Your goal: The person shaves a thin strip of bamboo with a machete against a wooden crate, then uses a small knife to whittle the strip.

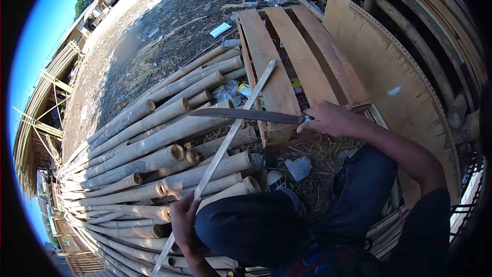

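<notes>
My right hand (328, 119) is closed around the handle of a machete (246, 115), whose long dark blade points left and crosses over a pale bamboo strip. That bamboo strip (218, 156) runs diagonally, its upper end overlapping a wooden slatted crate (279, 38) in this view. Lower down, my left hand (183, 220) grips the strip beside my bent knee. Past the blade, cut bamboo poles (148, 149) lie stacked with their hollow ends toward me.
A curved plywood sheet (382, 56) lies right of the crate, with more poles (410, 31) behind it. Scraps and a white piece of litter (220, 30) dot the dirt ground. Bundled bamboo rests on a rack (54, 82) at far left.
</notes>
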The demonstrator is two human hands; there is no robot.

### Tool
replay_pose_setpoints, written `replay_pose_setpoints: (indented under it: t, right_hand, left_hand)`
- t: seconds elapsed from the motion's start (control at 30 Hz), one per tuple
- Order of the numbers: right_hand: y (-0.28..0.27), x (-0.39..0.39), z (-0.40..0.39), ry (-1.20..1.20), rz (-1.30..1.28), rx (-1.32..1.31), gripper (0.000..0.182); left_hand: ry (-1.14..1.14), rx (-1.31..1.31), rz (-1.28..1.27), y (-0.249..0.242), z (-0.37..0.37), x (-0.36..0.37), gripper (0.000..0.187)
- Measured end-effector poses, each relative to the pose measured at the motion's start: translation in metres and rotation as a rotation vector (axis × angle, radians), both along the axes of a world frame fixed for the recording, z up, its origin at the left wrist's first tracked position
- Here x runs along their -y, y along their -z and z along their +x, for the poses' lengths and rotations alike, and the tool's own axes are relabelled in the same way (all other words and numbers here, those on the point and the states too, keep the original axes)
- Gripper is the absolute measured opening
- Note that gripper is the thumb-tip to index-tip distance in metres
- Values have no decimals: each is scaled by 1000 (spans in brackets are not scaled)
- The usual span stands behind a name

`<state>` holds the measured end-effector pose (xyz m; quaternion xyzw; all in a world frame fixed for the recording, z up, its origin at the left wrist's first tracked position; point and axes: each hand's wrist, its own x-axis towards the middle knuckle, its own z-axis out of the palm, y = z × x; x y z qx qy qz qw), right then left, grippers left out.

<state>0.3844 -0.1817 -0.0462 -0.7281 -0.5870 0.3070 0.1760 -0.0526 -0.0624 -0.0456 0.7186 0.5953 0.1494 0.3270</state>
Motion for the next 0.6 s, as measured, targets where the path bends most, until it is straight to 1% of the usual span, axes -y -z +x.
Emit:
replay_pose_setpoints:
  t: [0.03,0.07,0.13,0.17,0.2,0.27,0.3,0.33,0.37,0.4,0.43,0.47,0.5,0.53,0.57,0.6]
  right_hand:
    - [2,2,3,-48,68,11,57]
    - [6,4,9,-48,65,5,57]
    - [12,5,27,252,40,-83,57]
    - [12,5,32,389,-26,-155,56]
    - [9,6,32,390,-25,-149,56]
    - [2,6,29,453,-73,-133,54]
    - [0,6,25,459,-73,-132,54]
    - [-2,4,19,374,-53,-93,54]
    - [-2,3,16,287,-33,-56,54]
    - [1,5,14,289,-33,-60,54]
    - [6,4,13,201,30,54,60]
    - [11,2,13,110,95,170,65]
    - [15,0,20,107,95,165,65]
    - [18,-1,32,204,57,75,65]
    - [18,0,42,299,24,-7,64]
    - [15,1,44,291,34,4,64]
  left_hand:
    - [46,-40,14,3,-5,-2,43]
    - [46,-46,12,4,-9,-2,43]
    - [46,-1,10,5,-13,1,43]
    - [85,-8,14,1,-11,1,42]
    - [86,-2,14,-2,-9,0,42]
    - [124,-78,36,-6,-7,-1,39]
    - [119,-78,84,-5,-8,-3,38]
    - [125,-78,85,0,-10,-6,38]
    - [122,-25,168,7,-14,-8,38]
    - [117,27,249,10,-17,-8,38]
    - [269,-43,512,11,-21,-7,38]
    - [268,-44,513,10,-23,-8,38]
    - [206,-41,361,4,-25,-7,37]
    - [146,-41,208,-3,-28,-7,36]
    - [144,-39,213,-9,-27,-4,36]
    - [134,-59,143,-14,-22,1,36]
